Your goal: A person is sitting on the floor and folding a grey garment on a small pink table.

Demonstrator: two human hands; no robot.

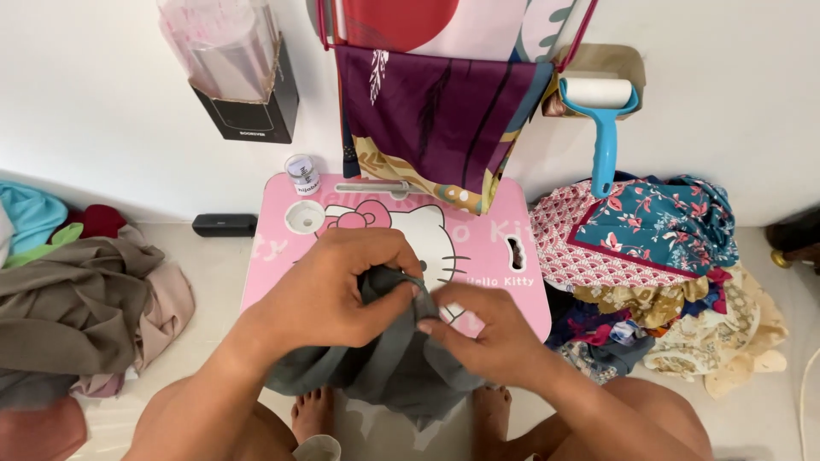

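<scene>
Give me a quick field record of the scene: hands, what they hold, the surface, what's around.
left hand: pinching the grey cloth
right hand: pinching the same cloth, close beside the left
grey cloth: bunched, hanging off the near edge
pink lap table: under the hands
small jar: far left corner of the table
lint roller: on the wall
patterned fabric pile: right
plain fabric pile: left

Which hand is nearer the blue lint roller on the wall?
Right. The right hand is below and left of the lint roller; the left hand is farther left.

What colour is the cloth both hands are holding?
The cloth is plain dark grey, with no pattern; the head view shows it.
</scene>
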